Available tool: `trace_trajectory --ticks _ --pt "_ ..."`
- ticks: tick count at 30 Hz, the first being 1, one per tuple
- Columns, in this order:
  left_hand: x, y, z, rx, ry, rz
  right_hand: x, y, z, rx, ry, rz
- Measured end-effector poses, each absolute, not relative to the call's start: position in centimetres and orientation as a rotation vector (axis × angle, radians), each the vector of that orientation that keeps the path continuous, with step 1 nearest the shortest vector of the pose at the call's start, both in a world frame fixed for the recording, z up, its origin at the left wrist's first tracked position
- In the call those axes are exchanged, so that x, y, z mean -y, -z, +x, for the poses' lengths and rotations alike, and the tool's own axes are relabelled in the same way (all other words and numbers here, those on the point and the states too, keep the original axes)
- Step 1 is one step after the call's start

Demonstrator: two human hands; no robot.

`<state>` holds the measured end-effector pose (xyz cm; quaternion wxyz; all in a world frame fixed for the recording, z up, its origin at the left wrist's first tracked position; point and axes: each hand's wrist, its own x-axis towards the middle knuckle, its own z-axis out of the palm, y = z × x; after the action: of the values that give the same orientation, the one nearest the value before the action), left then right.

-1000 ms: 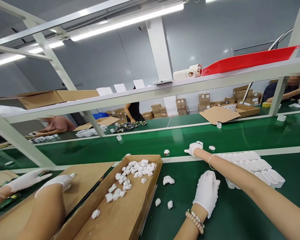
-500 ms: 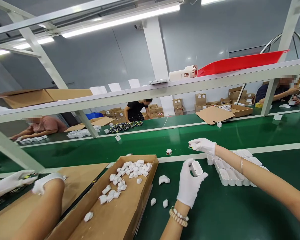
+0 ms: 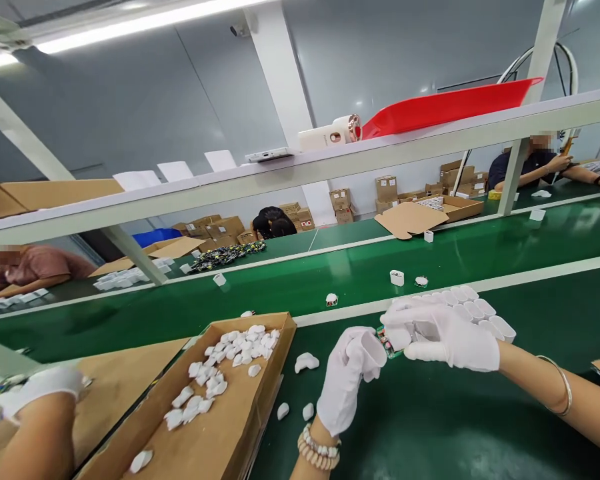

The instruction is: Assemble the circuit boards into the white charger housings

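My left hand (image 3: 343,377), in a white glove, is closed around a white oval plastic cup (image 3: 373,349), its open end tilted to the right. My right hand (image 3: 440,333), also gloved, pinches a small green circuit board (image 3: 387,341) with a white piece on it, right at the cup's mouth. I cannot tell whether board and cup touch. Behind my right hand stand rows of similar white cups (image 3: 473,310), partly covered by it. Beneath my left hand's side of the bench lie loose white wads (image 3: 307,362).
A shallow cardboard tray (image 3: 260,393) of white wads lies to the left. Beyond runs a green belt (image 3: 290,293) bearing another cup (image 3: 397,277) and boards (image 3: 332,300). A co-worker's gloved hand (image 3: 35,393) is at far left. A shelf (image 3: 260,177) crosses overhead.
My right hand has come back from the belt with the board to the cup in my left hand. The left hand has turned the cup's mouth rightward. The view has shifted right.
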<state>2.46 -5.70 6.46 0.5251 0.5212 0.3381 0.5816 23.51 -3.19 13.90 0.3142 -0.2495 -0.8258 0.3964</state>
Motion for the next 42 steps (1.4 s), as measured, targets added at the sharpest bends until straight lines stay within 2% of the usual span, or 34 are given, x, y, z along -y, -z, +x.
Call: trace_trajectory --ticks 5,12,22,32,42 --pt "6.0 -6.3 2.4 -0.798 -1.337 1.284 3.9 -13.6 23.1 2.266 -0.735 -0.471" --pt "6.5 -6.6 2.1 -0.830 -1.280 1.301 4.6 -13.0 23.1 2.190 -0.538 -0.479" --pt "6.8 -7.0 2.2 -0.880 -1.213 1.368 5.4 -14.1 22.8 2.341 -0.659 -0.433" --pt "6.6 -7.0 2.2 -0.897 -1.197 1.386 5.5 -13.2 22.6 2.465 -0.551 -0.483" --pt "7.2 -6.6 2.6 -0.796 -1.146 1.327 5.9 -13.5 21.8 2.501 -0.292 -0.515"
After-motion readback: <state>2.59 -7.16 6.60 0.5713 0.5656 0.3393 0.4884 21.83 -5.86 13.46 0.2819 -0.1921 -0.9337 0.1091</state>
